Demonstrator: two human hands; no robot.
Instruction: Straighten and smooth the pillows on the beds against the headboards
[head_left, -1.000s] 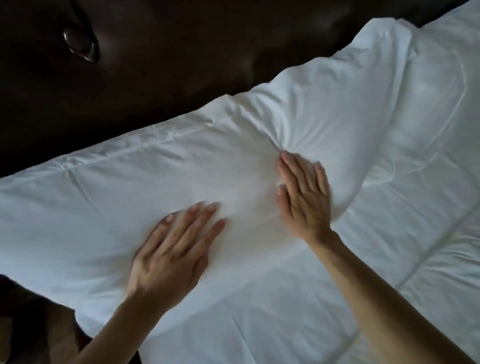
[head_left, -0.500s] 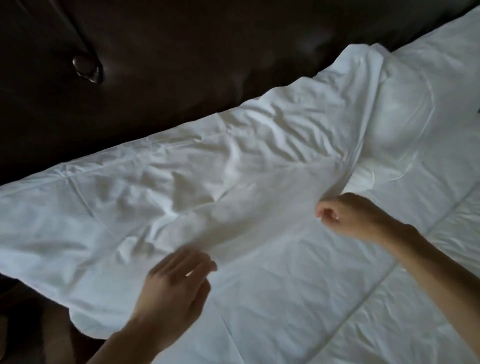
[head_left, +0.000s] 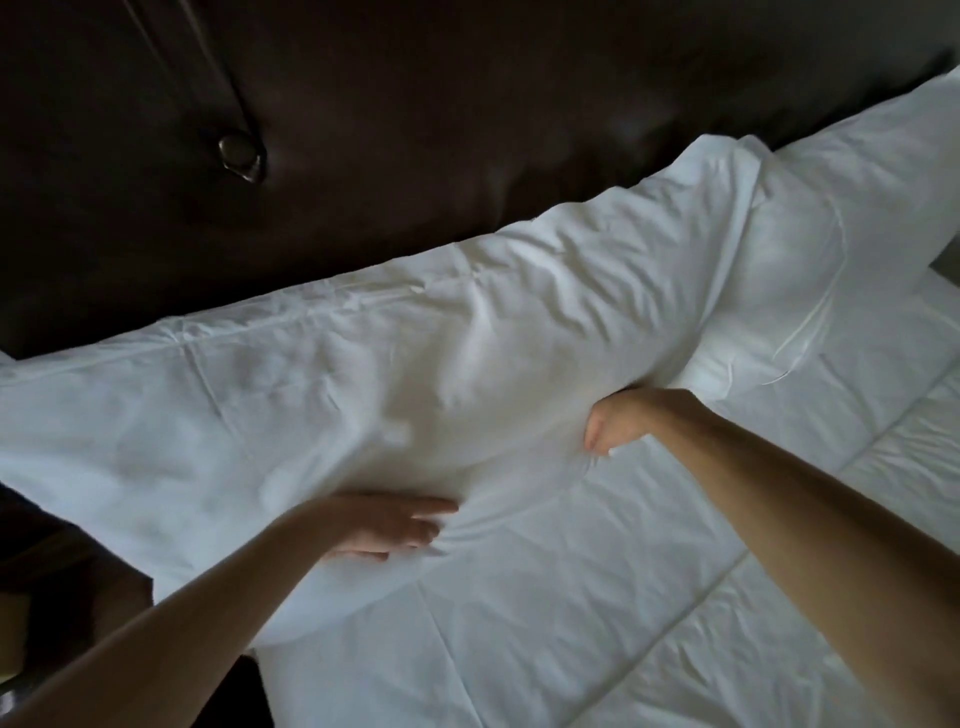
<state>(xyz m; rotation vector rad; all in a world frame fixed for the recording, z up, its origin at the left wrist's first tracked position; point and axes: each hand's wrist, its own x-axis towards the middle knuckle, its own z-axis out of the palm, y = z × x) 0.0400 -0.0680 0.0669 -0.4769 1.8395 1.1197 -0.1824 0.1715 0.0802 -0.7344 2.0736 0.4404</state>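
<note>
Since the frame half a second ago, both hands have dropped to the near edge of the white pillow (head_left: 415, 374). Left hand (head_left: 387, 527) lies flat, palm down, fingers extended and together, its grip released, pressing the pillow's lower edge where it meets the quilted duvet (head_left: 597, 597). Right hand (head_left: 621, 421) is curled, its grip pinching a fold of the pillowcase at the same edge further right. Pillow lies lengthwise on the bed, its far edge against the dark tufted headboard (head_left: 415, 130); the surface is creased. Second white pillow (head_left: 841, 234) sits just beside it to the right.
</note>
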